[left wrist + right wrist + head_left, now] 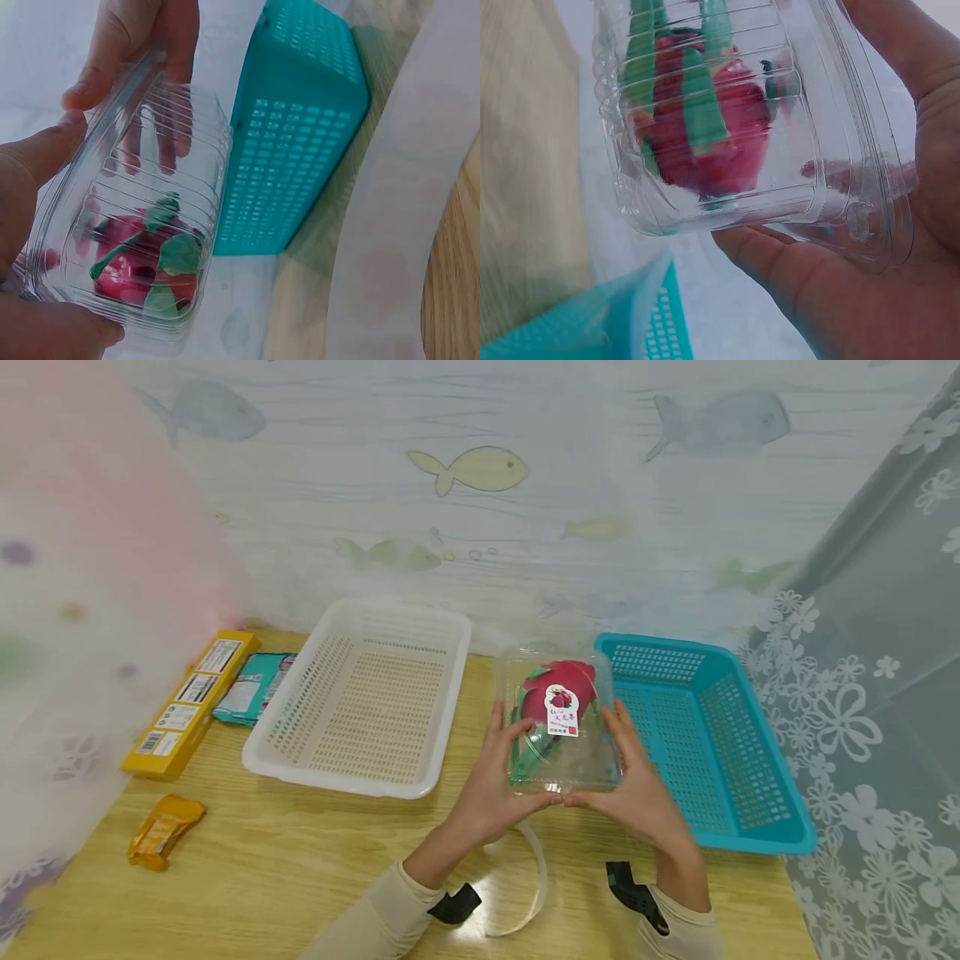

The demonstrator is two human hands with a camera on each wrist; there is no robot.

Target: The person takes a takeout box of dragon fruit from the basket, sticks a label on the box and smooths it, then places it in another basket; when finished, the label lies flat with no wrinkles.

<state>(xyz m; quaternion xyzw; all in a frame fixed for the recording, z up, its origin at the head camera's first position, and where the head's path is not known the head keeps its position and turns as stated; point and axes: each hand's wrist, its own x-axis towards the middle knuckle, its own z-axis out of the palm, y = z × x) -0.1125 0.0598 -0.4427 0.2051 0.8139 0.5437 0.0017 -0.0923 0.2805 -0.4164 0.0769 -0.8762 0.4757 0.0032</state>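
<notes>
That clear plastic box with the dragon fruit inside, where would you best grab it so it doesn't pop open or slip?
Probably by its two long side walls, one from each side, as the left hand and right hand hold it now. The clamshell box has ribbed walls and a jutting rim that give fingers purchase, and squeezing both halves together should keep the lid shut over the dragon fruit.

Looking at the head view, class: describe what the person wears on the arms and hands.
Both arms have long cream-beige sleeves, the left sleeve and the right sleeve. A black wrist mount sits at the left cuff, and a black-and-green wrist mount at the right. The left hand and right hand are bare, without gloves.
</notes>
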